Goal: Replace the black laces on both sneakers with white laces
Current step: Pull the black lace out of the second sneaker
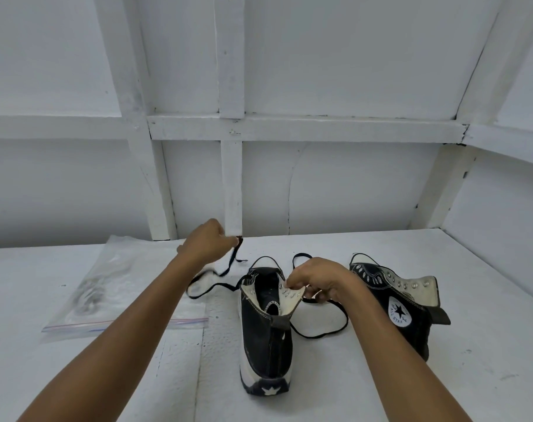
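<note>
The black lace [230, 264], judged light and limp, is pinched at its stiffer tip by the left hand [207, 242] at 11 o'clock of the centre sneaker [266, 330], whose eyelet flap [291, 295] is gripped by the right hand [317, 280].

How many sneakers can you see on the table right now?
2. The middle sneaker stands heel toward the camera, the right hand gripping its eyelet flap; the other sneaker sits to its right. None seems hidden.

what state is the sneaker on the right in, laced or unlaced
Unlaced: the sneaker hangs open, and every one of its eyelets in view is bare, with no lace threaded through.
</note>
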`<control>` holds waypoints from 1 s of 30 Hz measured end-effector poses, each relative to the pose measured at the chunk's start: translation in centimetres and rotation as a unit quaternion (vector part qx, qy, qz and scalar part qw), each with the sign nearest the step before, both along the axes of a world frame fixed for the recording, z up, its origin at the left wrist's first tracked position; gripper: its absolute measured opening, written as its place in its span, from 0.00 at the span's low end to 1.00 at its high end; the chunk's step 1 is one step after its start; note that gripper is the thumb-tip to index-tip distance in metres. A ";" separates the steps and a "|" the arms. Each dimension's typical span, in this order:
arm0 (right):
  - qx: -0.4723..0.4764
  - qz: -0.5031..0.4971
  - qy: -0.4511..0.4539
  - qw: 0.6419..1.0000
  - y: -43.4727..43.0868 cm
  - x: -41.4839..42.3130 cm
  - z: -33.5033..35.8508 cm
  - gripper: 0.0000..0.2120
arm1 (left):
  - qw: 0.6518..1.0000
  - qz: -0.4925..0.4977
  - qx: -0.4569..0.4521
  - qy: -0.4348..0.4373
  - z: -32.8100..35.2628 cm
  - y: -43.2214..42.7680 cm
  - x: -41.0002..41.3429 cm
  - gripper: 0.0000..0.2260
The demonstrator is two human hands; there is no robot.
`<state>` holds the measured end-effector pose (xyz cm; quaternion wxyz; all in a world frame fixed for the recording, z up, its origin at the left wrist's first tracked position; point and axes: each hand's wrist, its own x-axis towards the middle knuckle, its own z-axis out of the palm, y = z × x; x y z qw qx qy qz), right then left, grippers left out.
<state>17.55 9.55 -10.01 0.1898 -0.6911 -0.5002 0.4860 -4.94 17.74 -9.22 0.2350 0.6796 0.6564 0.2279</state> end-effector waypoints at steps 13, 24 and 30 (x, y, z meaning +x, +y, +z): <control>0.219 0.100 -0.064 0.968 1.1 -2.6 0.3 0.08 | 0.966 -0.216 -0.121 0.075 0.9 -4.2 1.4 0.10; 0.186 0.172 -0.126 0.959 1.3 -2.5 0.3 0.05 | 0.968 -0.189 -0.151 0.071 0.7 -4.8 2.4 0.12; 0.183 0.182 -0.121 0.959 1.5 -1.9 0.0 0.06 | 0.966 -0.198 -0.156 0.066 0.7 -4.6 2.4 0.10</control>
